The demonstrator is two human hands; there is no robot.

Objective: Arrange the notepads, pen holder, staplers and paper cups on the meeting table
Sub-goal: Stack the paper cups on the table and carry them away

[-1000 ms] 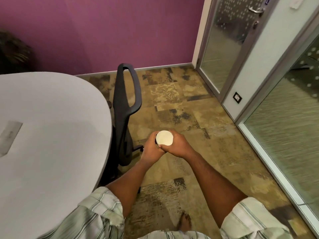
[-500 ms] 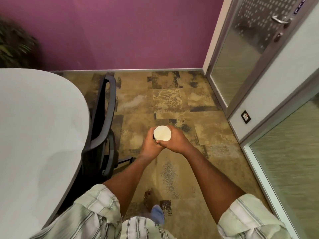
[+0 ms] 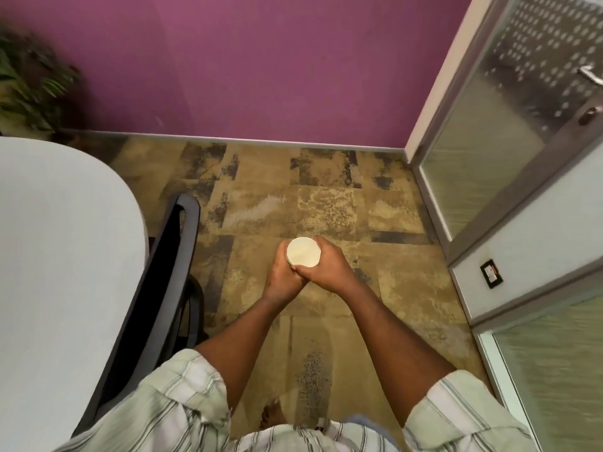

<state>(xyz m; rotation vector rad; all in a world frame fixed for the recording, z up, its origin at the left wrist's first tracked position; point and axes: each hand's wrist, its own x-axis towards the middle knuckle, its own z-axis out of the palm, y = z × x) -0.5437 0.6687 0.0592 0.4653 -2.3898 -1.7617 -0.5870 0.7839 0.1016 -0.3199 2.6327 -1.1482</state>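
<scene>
Both hands hold a white paper cup (image 3: 303, 252) out in front of me, above the floor. I see it from above as a pale round disc; whether it is one cup or a stack I cannot tell. My left hand (image 3: 281, 276) wraps its left side and my right hand (image 3: 328, 267) closes around its right side, the fingers overlapping below it. The white meeting table (image 3: 65, 256) lies to my left, apart from the cup. No notepads, pen holder or staplers are in view.
A black office chair (image 3: 169, 275) stands pushed against the table's right edge, close to my left arm. A purple wall (image 3: 261, 66) closes the far side, a potted plant (image 3: 29, 83) is at far left, and a frosted glass door (image 3: 522, 109) and partition run along the right.
The view has swung right and I have stepped along the table: table and chair slid left in view, the wall came closer. The cup stays held in both hands.
</scene>
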